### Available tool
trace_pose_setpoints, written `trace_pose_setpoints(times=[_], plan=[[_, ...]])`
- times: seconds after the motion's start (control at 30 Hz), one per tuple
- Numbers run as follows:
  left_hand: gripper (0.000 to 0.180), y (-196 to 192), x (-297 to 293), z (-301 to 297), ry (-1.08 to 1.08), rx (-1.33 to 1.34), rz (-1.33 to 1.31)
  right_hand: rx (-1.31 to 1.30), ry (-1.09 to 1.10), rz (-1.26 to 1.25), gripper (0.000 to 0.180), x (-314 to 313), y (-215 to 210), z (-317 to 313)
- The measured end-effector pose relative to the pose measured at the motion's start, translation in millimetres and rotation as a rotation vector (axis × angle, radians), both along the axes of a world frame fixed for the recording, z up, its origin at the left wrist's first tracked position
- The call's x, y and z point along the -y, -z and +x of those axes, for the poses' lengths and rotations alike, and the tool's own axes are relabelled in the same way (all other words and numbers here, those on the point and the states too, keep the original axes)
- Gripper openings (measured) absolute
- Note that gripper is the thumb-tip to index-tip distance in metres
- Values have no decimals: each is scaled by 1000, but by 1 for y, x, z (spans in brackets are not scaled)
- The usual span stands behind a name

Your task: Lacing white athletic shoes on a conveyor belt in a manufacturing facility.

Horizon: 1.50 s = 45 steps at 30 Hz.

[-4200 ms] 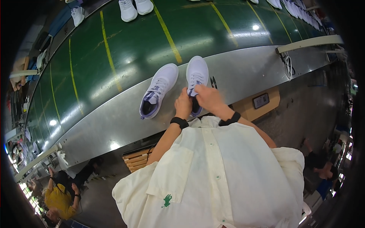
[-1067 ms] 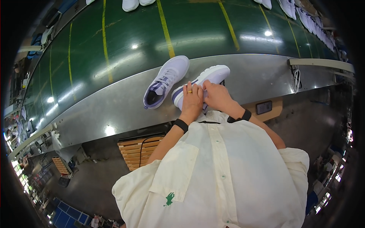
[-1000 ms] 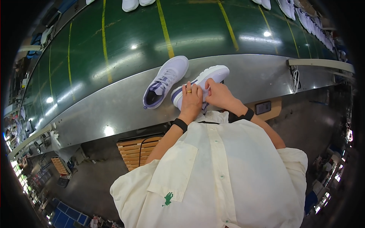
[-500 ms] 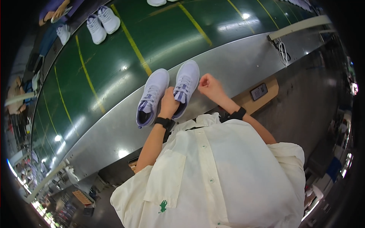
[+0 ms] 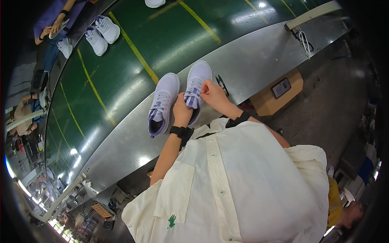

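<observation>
Now upright again, the right-hand lilac sneaker [image 5: 197,87] sits beside its mate [image 5: 163,103] on the steel ledge [image 5: 259,60]; left hand [image 5: 182,111] and right hand [image 5: 214,94] both pinch its laces, so lacing continues.

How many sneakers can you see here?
6, possibly more out of view. Left sneaker and right sneaker sit on the steel ledge; both hands work the right one. Three lie upper left; one is cut off at top.
</observation>
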<state>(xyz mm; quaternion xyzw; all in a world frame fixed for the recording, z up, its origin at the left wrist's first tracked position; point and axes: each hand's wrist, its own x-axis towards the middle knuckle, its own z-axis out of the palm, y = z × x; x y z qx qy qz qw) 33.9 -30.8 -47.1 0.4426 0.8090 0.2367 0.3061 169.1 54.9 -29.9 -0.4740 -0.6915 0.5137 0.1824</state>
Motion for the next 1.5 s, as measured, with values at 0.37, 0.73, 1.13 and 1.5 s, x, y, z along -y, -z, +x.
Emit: trace_pose_setpoints(times=[0.37,0.73,1.13,1.5], plan=[[31,4,4,2,39,-91,-9,130,-269,-129,30,-23,-16,-5],[34,4,0,-1,53,-92,10,-16,5,-390,28,-56,-3,27],[36,8,3,1,62,-92,50,46,-114,-40,20,-23,13,2],[33,2,6,4,143,-114,-4,15,-192,-370,31,-28,-5,25]])
